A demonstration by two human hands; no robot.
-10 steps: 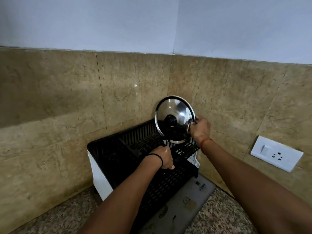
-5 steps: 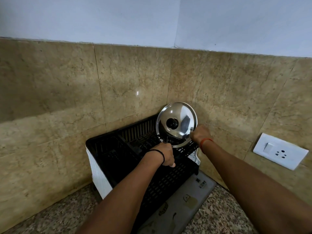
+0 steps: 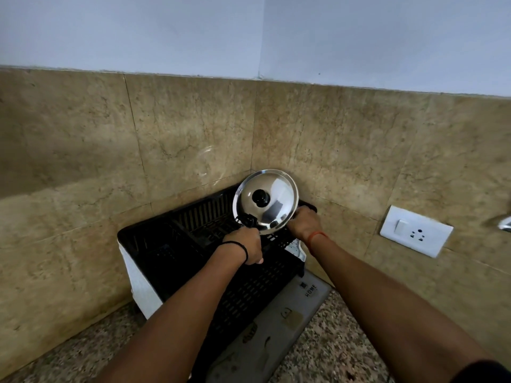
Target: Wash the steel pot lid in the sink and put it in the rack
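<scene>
The lid stands tilted on edge at the far right corner of the rack, its shiny domed top and black knob facing the camera, its back close to the tiled wall. The right hand holds the lid's lower right rim, fingers curled round the edge, so that grip is clenched on the lid. The left hand sits just below the lid's lower left edge, fingers curled over something dark at the rack; whether it grasps the lid's rim or a part of the rack cannot be told, as the fingers hide it. A black band circles the left wrist and an orange thread the right. The rack is black slotted plastic with a white side panel, standing in the corner on the speckled tabletop. A grey mat lies under its near right end. A white cloth or plastic piece shows at the rack's right side, below the right wrist. A white switch and socket plate is fixed to the wall, well apart to the right.
</scene>
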